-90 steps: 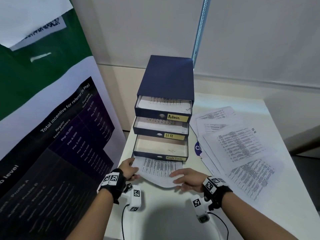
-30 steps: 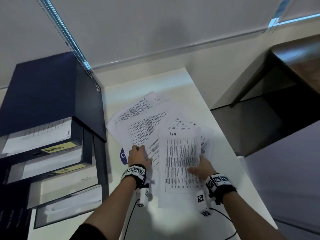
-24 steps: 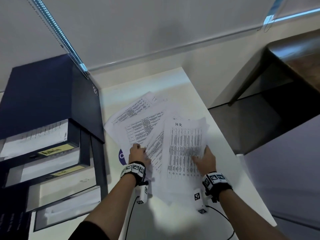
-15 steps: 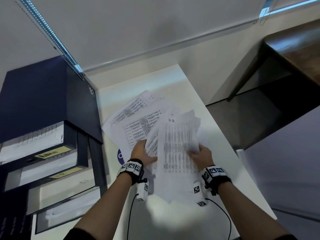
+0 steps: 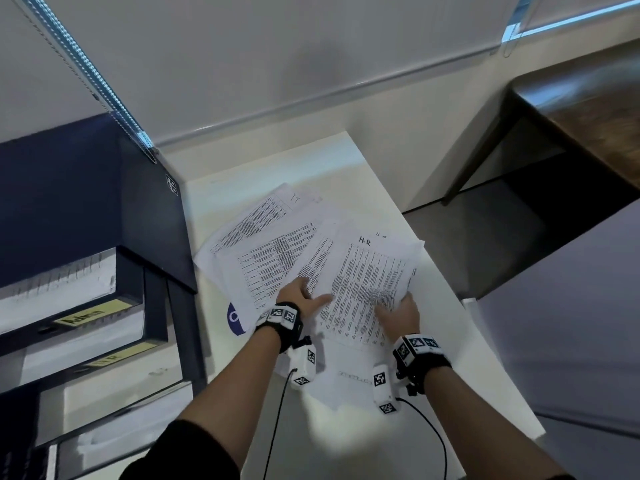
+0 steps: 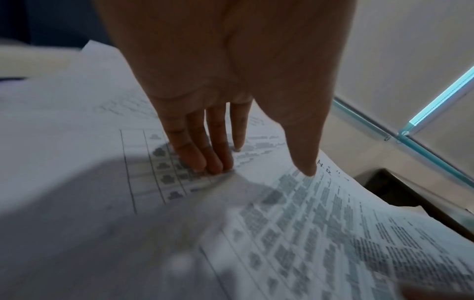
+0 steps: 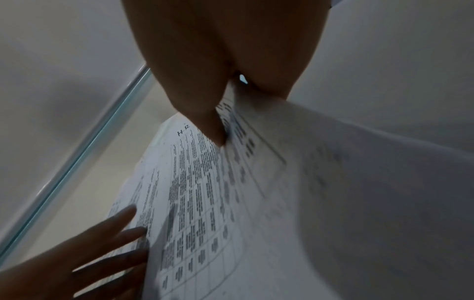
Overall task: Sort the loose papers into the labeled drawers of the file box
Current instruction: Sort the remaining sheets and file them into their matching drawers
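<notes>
**Inspector A:** What has altered within the last second?

**Inspector B:** The sheet marked H.R [image 5: 367, 289], formerly flat on the loose papers [image 5: 263, 244], is now raised at its right edge, pinched by the right hand [image 5: 398, 311]. The left hand [image 5: 299, 299] is laid flat, fingers straight, on the pile beside it.

**Inspector A:** Consequence?

**Inspector B:** One sheet is judged separated; the H.R drawer [image 5: 114, 358] of the file box [image 5: 86, 202] stands open to the left.

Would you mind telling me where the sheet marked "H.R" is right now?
In the head view, the H.R sheet tops the loose pile right of the file box, between the left hand and right hand.
</notes>
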